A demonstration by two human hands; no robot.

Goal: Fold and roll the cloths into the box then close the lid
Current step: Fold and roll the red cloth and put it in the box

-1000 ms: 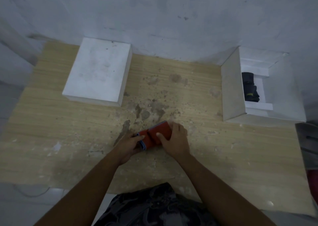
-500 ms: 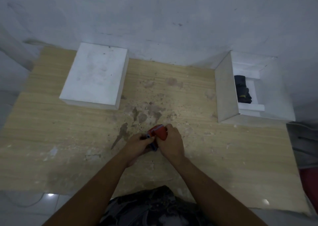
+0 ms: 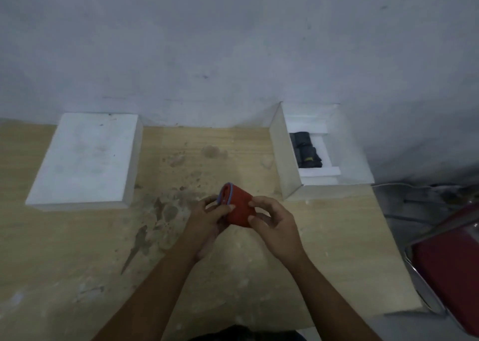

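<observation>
A red cloth [image 3: 239, 208] with a pale blue edge is rolled into a short tube and held above the table's middle. My left hand [image 3: 210, 217] grips its left end, thumb across the blue rim. My right hand [image 3: 274, 224] holds its right side with fingers curled around it. The open white box [image 3: 285, 159] stands at the back right against the wall. Inside it lies a dark rolled cloth [image 3: 305, 151] in a white foam recess. The white lid [image 3: 85, 159] lies flat at the back left.
The wooden table [image 3: 77, 250] is stained and dusty around the middle. A grey wall rises directly behind the box and lid. A red chair [image 3: 451, 268] with a metal frame stands off the table's right edge, with cables on the floor beyond.
The red cloth went from a flat fold pressed on the table to a tight roll, and both hands have lifted it off the surface. The view tilted up.
</observation>
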